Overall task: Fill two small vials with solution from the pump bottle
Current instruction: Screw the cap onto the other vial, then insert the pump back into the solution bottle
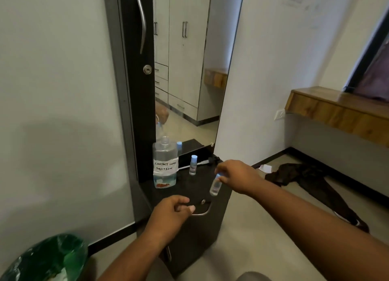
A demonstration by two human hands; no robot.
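A clear bottle [164, 165] with a handwritten "contact lens solution" label stands uncapped on the dark cabinet top [189, 186], about a third full. Its black pump head [211, 160] lies on the cabinet to the right. One small vial [193, 164] with a blue cap stands upright beside the bottle. My right hand [237, 175] holds a second small vial [215, 185] by its blue cap, tilted, above the cabinet's front right. My left hand [171, 212] hovers at the cabinet's front edge, fingers curled, holding nothing.
A tall mirror [185, 70] rises behind the cabinet. A green-lined bin [46, 259] sits at the lower left. Dark clothing [311, 179] lies on the floor to the right, below a wooden wall shelf [336, 108].
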